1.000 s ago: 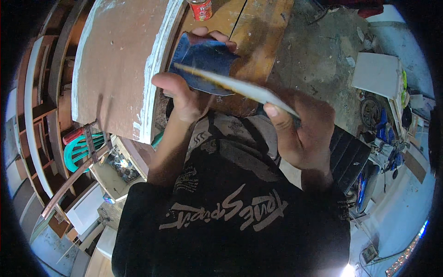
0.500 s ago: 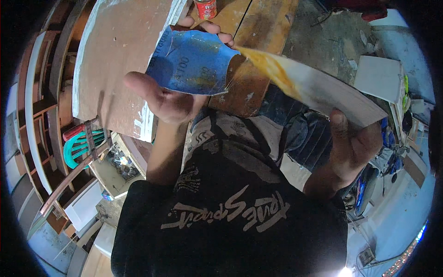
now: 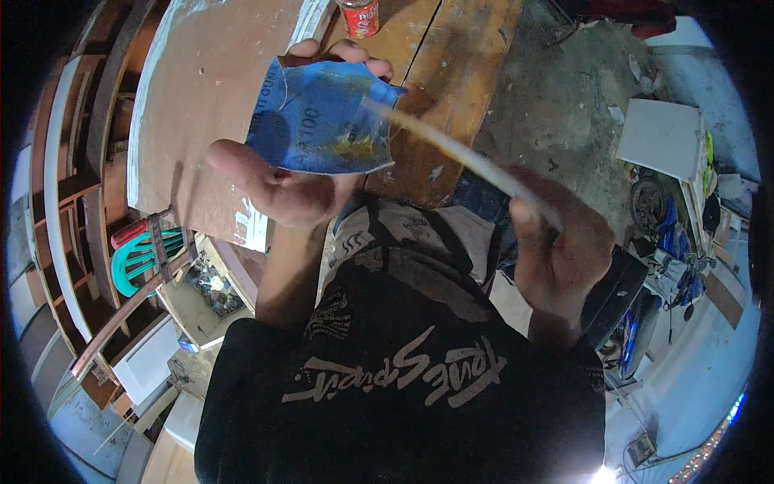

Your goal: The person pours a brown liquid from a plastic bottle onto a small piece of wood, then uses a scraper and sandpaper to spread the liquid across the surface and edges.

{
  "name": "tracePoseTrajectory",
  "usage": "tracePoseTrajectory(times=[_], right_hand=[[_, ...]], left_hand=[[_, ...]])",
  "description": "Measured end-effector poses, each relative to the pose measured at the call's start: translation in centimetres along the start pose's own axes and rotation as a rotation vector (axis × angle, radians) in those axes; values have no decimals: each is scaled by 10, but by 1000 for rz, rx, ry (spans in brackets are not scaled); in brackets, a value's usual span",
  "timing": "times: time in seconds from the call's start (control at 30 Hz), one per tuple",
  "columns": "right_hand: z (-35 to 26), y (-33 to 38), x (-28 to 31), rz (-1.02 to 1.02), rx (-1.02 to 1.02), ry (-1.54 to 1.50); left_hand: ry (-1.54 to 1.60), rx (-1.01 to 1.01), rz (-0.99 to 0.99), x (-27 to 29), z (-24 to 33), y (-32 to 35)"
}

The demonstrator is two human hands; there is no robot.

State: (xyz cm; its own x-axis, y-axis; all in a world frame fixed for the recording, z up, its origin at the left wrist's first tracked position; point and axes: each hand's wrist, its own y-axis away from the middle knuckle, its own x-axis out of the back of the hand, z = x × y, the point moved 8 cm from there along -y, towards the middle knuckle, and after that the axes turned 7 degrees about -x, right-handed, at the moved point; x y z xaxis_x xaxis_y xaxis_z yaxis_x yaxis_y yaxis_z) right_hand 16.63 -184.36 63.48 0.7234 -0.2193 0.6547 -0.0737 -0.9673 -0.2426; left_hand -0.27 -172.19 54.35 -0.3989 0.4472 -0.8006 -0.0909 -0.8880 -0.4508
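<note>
Blue sheet [image 3: 322, 121], rough-edged, yellowish smears: lying on L hand [image 3: 302, 195], palm up, opened out, thumb well clear; fingers partly hid. under sheet. Pale thin strip [image 3: 468, 153], blurred: pinched betw. thumb & fingers of R hand [image 3: 564, 254]; far tip over sheet, contact can't tell. Red container [image 3: 360, 20]: beyond L hand, top cut off. Surface: worn wooden bench [image 3: 472, 77], beyond hands; brown panel [image 3: 210, 105] w/ white edges, left of L hand. Room: grey floor [image 3: 556, 105], beyond R hand; white cabinet [image 3: 661, 137], farther right.
</note>
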Motion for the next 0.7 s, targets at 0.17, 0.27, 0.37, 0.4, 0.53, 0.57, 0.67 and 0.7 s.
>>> tracePoseTrajectory(times=[0.17, 0.27, 0.37, 0.4, 0.53, 0.57, 0.67, 0.7], right_hand=[[-5, 0, -9, -79, 65, -39], [-1, 4, -8, -120, 46, -137], [7, 1, -7, 10, -44, -50], [0, 1, -11, -6, 30, -19], [-9, 5, -13, -135, 108, -139], [-7, 5, -13, -136, 106, -137], [-1, 3, -5, 9, 102, -19], [-5, 1, -5, 24, 122, 11]], left_hand=[[50, -30, 169, -1, -2, -1], [120, 77, 91, -3, 3, -5], [48, 91, -27, -3, 2, -6], [101, 76, -44, -3, 0, -7], [190, 59, 91, 2, 1, -8], [192, 59, 93, 3, 2, -9], [217, 129, -62, -9, 4, -8], [218, 124, -67, -9, 2, -8]])
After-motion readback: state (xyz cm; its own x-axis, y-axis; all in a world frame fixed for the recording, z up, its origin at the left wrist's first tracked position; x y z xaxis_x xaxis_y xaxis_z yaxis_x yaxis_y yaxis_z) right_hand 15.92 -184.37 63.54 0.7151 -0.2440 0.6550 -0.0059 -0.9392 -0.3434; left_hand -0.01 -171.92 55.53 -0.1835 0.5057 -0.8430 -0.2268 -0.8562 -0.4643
